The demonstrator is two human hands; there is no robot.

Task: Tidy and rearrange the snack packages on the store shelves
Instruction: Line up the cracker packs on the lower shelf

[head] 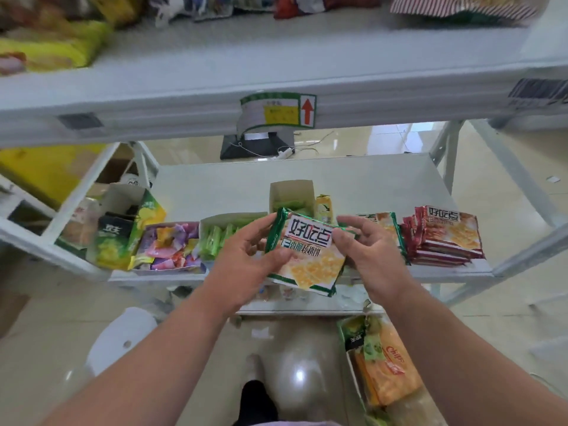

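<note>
A green-edged cracker packet [310,250] hangs in front of the middle shelf [338,182]. My left hand [246,256] grips its left side, fingers curled round the edge. My right hand [365,247] touches its right edge with loosely bent fingers. Behind the right hand lies another green cracker packet [385,224]. A stack of red cracker packets [445,238] sits at the shelf's right front.
Left on the shelf stand a box of green sticks [221,235], a tray of purple and pink sweets [172,244] and green chip bags [120,238]. An open carton [292,192] stands behind. The upper shelf [276,78] overhangs. Chip bags [381,361] lie on the floor.
</note>
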